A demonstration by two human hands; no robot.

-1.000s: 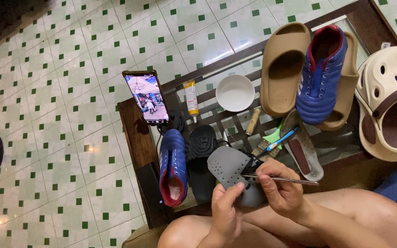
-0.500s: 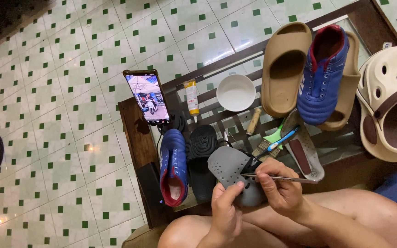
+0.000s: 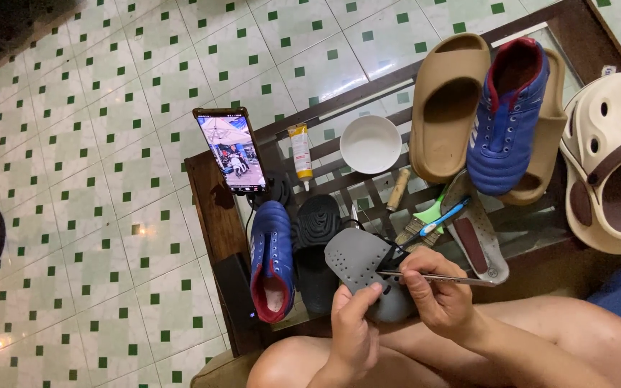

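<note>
Both forearms bare to the edge of view; no sleeves, no cuffs. My left hand (image 3: pixel 353 327): no ring, no watch, no glove; thumbnail short and plain. My right hand (image 3: pixel 436 298): likewise ungloved, no bands on the fingers, wrist without strap or bracelet. Nails trimmed close, unpainted so far as shows. Both knees and thighs bare too; no trouser leg or hem in view. Feet out of view.

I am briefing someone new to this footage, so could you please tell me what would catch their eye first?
At bottom centre, the left hand grips a flat grey perforated insole while the right hand holds a thin metal tool against it. Behind them, a blue lace-up shoe lies on tan foam slides at the glass-topped table's far side.
</note>
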